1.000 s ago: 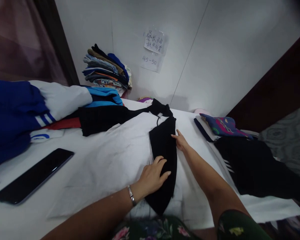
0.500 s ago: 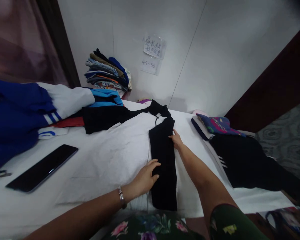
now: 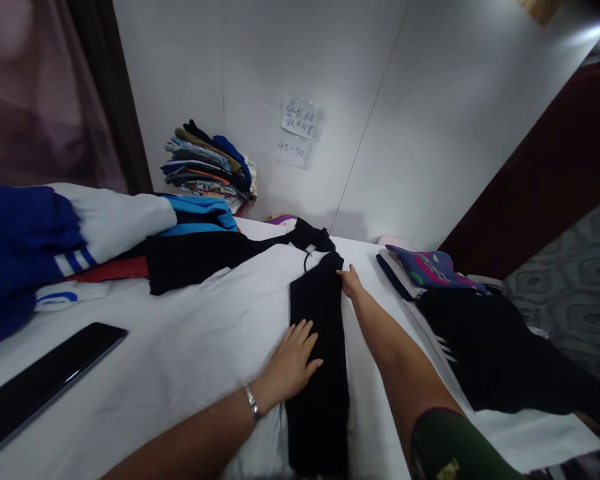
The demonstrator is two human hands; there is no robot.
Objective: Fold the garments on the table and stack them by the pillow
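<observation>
A long-sleeved top with a white body (image 3: 230, 300) and black sleeves is spread on the table before me. One black sleeve (image 3: 317, 400) is laid lengthwise down the right side of the white body; the other black sleeve (image 3: 195, 257) stretches off to the left. My left hand (image 3: 290, 360) lies flat on the near sleeve and the white cloth beside it, fingers spread. At the sleeve's upper right edge is my right hand (image 3: 351, 283), thumb touching the cloth and index finger pointing away; its other fingers are mostly hidden.
A black phone (image 3: 55, 380) lies at left, near a blue and white garment (image 3: 25, 247). Folded clothes are stacked (image 3: 207, 163) at the back against the wall. At right are a folded patterned garment (image 3: 430, 267) and a black garment with white stripes (image 3: 495, 347).
My left hand has flattened and spread on the sleeve. My right hand stays by the shoulder, its index finger now lifted off the edge. The camera view has shifted slightly.
</observation>
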